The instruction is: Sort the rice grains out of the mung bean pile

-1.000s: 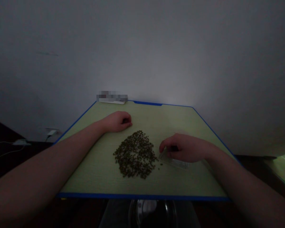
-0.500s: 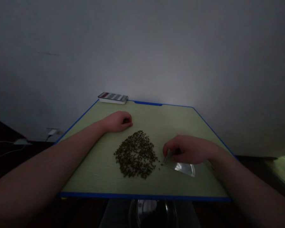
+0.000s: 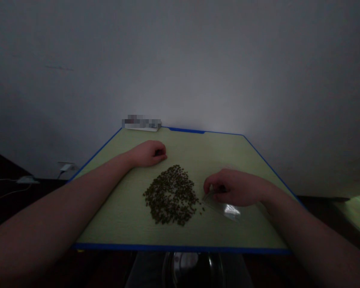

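Observation:
A pile of small dark greenish-brown grains or beans [image 3: 165, 188] lies spread in a loose ring on the pale green table [image 3: 120, 228]; their exact kind is too dim to tell. On the pile's right side, my right hand [image 3: 231, 186] pinches the edge of a clear plastic bag [image 3: 231, 212]. The bag lies low over the tabletop, with a shiny glare on it, and its near corner almost meets the outermost grains. My left hand [image 3: 150, 153] rests on the table behind the pile, its fingers loosely curled in and nothing seen in them.
A blue edge strip [image 3: 186, 249] runs round the table. At the back left corner sits a white box [image 3: 142, 128] with a blurred-out top. Past the far edge rises a grey wall [image 3: 186, 64]. A shiny round metal vessel [image 3: 193, 268] is below the front edge. Cables and a plug [image 3: 66, 167] are at left.
My right hand has shifted slightly left toward the pile, and the plastic bag has moved and turned with it. My left hand and the pile look the same.

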`<state>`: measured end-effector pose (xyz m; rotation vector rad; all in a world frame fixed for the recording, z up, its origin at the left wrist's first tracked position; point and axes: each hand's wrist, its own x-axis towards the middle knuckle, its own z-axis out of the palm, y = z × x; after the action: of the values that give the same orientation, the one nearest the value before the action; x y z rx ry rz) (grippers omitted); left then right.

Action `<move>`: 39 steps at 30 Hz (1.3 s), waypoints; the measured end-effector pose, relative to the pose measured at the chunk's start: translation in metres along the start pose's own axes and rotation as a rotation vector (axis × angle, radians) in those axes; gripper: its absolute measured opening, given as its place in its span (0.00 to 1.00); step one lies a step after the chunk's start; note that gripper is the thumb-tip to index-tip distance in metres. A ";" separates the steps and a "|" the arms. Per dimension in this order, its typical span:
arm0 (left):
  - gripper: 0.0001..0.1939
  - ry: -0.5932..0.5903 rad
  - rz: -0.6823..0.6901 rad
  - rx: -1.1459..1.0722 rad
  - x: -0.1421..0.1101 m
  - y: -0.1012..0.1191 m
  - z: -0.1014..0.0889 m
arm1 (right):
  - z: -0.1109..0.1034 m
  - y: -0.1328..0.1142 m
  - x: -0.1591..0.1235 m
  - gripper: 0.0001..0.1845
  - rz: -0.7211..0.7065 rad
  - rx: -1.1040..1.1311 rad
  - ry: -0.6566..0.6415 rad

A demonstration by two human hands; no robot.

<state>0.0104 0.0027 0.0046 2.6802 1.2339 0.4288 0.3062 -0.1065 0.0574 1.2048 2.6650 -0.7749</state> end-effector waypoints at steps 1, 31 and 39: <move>0.14 -0.001 0.000 0.003 0.000 0.000 0.000 | 0.000 0.000 0.000 0.15 -0.007 0.001 0.002; 0.13 0.012 -0.003 -0.033 0.000 -0.001 0.001 | 0.001 0.002 0.003 0.16 0.027 -0.053 0.066; 0.13 0.017 0.015 -0.023 -0.001 -0.005 0.003 | 0.003 0.000 0.006 0.18 -0.019 -0.017 0.077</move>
<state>0.0075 0.0052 0.0009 2.6736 1.2061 0.4658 0.3012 -0.1040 0.0527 1.2320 2.7421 -0.7218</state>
